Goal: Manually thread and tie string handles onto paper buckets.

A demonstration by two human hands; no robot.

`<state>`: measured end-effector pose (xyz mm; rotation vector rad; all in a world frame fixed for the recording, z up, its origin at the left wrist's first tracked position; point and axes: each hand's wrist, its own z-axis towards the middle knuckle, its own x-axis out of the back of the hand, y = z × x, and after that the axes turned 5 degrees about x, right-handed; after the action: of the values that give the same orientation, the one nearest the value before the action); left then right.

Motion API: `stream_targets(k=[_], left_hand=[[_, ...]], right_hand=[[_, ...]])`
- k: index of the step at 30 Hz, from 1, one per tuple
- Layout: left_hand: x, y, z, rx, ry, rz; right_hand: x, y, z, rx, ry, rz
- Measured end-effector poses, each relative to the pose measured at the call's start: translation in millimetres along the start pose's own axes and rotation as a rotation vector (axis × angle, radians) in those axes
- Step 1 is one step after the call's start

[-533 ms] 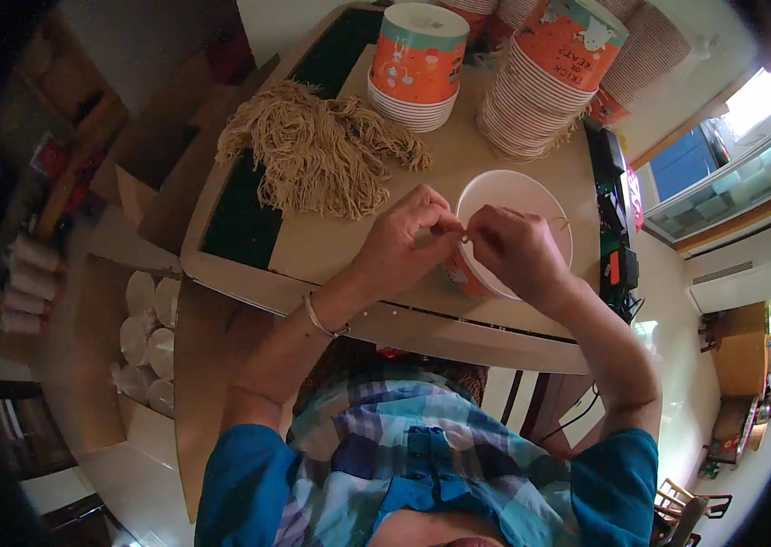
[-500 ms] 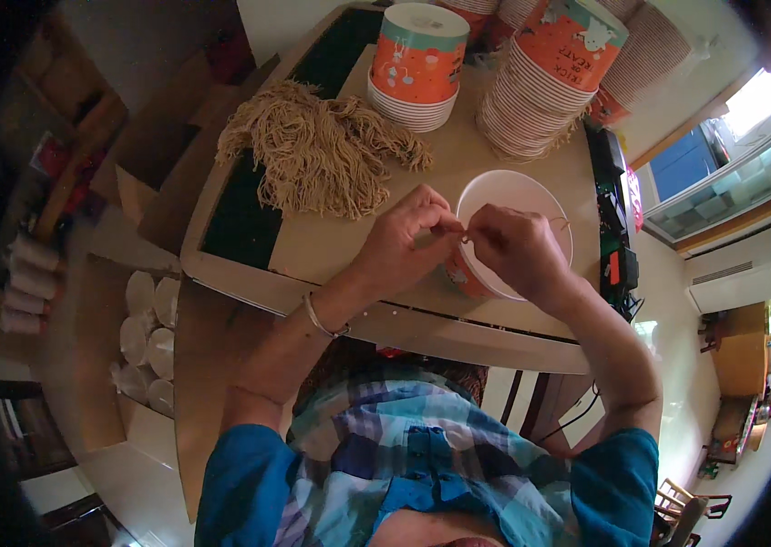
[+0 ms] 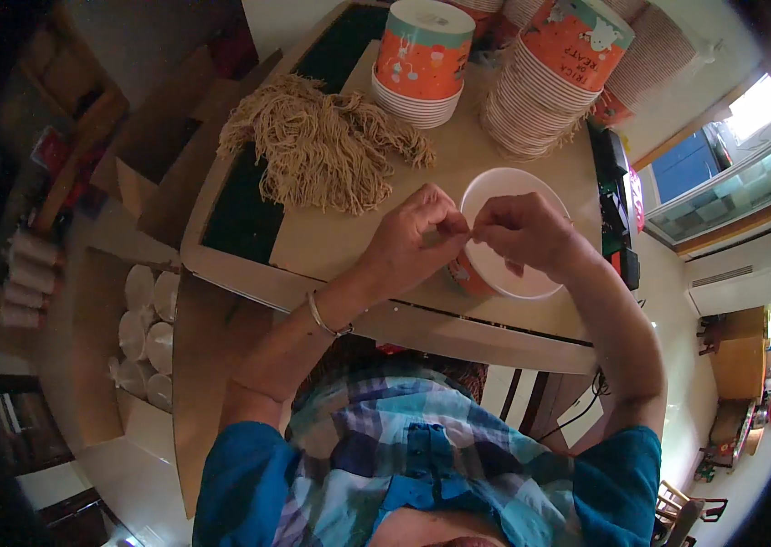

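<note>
My left hand and my right hand meet over the near-left rim of a white-lined paper bucket. Thumb and fingers of both are pinched together, fingertips almost touching. Whatever lies between them is too small to make out. Part of the bucket's orange printed outside shows below my left fingertips. Farther off to the left lies a heap of tan cords. Behind the bucket rises a tall nested stack of orange and green printed buckets; a shorter upside-down stack stands to its left.
Black devices line the table's right edge. Left of the table, an open cardboard box holds several white rolls. More spools stand farther left. A dark green mat covers the table's left side.
My right hand has turned slightly and its fingers have shifted, with a fingertip now showing below it. A loop of cord seen at the bucket's right rim no longer shows.
</note>
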<state>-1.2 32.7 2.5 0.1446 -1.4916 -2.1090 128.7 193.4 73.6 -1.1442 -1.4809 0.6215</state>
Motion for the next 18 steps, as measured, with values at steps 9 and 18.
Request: stream_targets(k=[9,18], left_hand=[[1,0,-1,0.020,0.034,0.002],[-3,-1,-1,0.148,0.037,-0.161]], right_hand=[[5,10,3,0.005,-0.087,0.258],[-6,23,-4,0.062,0.013,0.055]])
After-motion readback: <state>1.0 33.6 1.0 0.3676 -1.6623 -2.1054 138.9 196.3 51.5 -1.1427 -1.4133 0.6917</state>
